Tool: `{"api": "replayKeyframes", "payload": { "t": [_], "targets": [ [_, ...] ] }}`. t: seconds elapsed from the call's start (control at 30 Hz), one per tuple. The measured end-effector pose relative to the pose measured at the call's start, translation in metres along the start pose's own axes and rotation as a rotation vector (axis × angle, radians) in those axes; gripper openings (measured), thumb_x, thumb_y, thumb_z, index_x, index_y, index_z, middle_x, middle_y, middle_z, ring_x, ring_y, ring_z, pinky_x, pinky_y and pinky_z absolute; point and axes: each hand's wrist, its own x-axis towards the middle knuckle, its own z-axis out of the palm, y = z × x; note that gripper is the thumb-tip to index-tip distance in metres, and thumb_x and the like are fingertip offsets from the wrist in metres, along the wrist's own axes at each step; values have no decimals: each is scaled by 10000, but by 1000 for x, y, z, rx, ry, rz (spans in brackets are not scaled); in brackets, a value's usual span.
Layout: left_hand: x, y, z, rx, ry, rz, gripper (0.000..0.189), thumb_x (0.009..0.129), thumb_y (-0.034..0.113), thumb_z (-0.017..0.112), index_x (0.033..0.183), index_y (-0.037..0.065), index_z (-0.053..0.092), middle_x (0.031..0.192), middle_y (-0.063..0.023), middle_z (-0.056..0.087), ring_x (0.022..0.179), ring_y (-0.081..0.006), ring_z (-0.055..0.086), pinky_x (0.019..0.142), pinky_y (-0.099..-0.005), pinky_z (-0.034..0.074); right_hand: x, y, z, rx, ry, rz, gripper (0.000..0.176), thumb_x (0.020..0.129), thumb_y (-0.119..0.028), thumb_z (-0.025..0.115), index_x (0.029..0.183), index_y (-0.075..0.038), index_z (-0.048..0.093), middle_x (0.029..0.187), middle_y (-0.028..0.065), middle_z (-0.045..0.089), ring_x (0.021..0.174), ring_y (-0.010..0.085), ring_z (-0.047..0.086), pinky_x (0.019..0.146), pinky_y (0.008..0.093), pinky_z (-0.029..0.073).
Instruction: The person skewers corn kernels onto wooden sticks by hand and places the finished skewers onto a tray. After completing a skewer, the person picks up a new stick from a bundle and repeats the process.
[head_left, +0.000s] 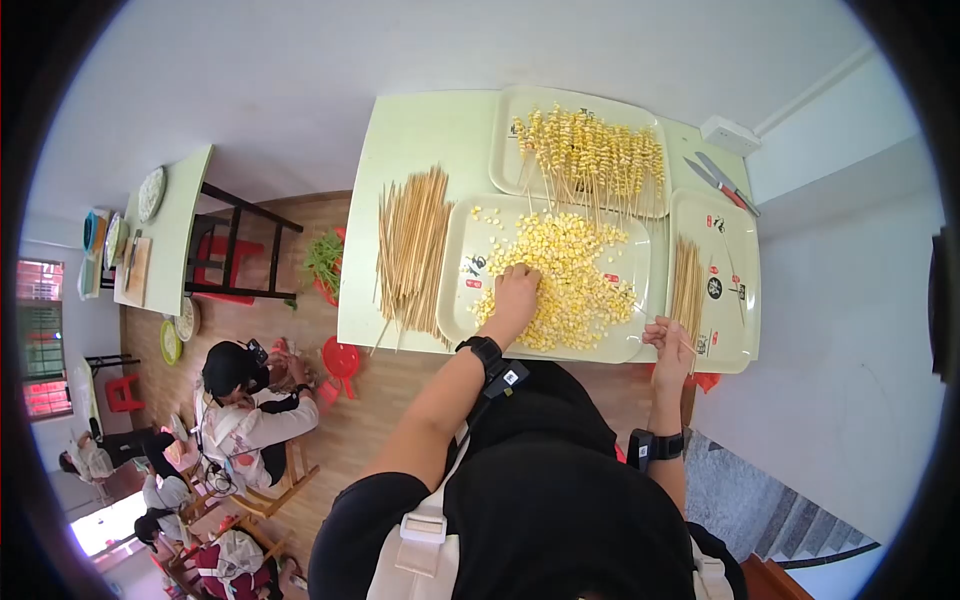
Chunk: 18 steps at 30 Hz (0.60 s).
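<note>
My left hand (515, 297) is in the loose yellow corn pieces (570, 270) on the middle tray (462, 318); its fingers are bent down and closed, and what they pinch is hidden. At the tray's right edge, my right hand (670, 345) has its fingers closed round a thin wooden skewer (687, 346). Beyond the loose pieces, several filled skewers (590, 155) lie side by side on the back tray (505, 150). A large pile of bare skewers (410, 250) lies left of the middle tray. More bare skewers (687, 290) rest on the right tray (735, 325).
Two knives (722, 180) lie at the table's (430, 120) back right corner, near a white box (730, 135). On the floor side, left, are a red basin (341, 360) and greens (324, 260). A seated person (250, 420) and others work at lower left.
</note>
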Motion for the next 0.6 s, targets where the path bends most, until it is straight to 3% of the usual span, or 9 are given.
{"api": "replayKeyframes", "payload": {
  "t": [0.2, 0.27, 0.3, 0.4, 0.47, 0.6],
  "targets": [
    [7, -10, 11, -72, 8, 28, 48, 669, 74, 541, 710, 87, 562, 746, -96, 520, 750, -272, 516, 650, -380, 408, -3, 4, -13, 28, -5, -9, 306, 880, -210, 403, 913, 70, 522, 724, 129, 571, 622, 161, 542, 607, 268, 464],
    [10, -13, 15, -171, 95, -12, 71, 666, 66, 534, 730, 59, 561, 722, -116, 530, 743, -289, 520, 642, -391, 415, 0, 2, -10, 25, -40, -21, 317, 879, -224, 402, 922, 70, 511, 734, 129, 565, 648, 171, 544, 613, 270, 461],
    [10, -3, 2, -408, 55, -227, 104, 679, 64, 521, 766, 21, 557, 721, -136, 562, 720, -313, 535, 624, -380, 432, 1, 0, -9, 27, -49, 25, 325, 880, -240, 399, 920, 62, 512, 743, 124, 561, 662, 173, 544, 615, 273, 459],
    [13, 5, -17, -766, 127, -293, 137, 717, 108, 567, 788, -8, 554, 661, -121, 592, 584, -209, 580, 527, -301, 456, 3, -2, 5, 81, -157, 11, 318, 885, -241, 390, 923, 53, 506, 754, 118, 560, 661, 166, 534, 626, 264, 444],
    [16, 8, -26, -1014, 30, -462, 144, 722, 99, 579, 797, -19, 546, 653, -98, 586, 561, -135, 569, 482, -265, 454, 3, -7, 17, 65, -196, 18, 317, 887, -239, 385, 926, 53, 503, 755, 119, 559, 662, 164, 532, 631, 263, 441],
    [16, 7, -45, -1157, 23, -620, 155, 727, 71, 567, 840, -28, 527, 658, -101, 583, 538, -123, 560, 427, -226, 442, 9, -12, 32, 77, -247, 6, 313, 888, -230, 382, 939, 58, 494, 769, 112, 541, 695, 152, 519, 650, 259, 439]
  ]
}}
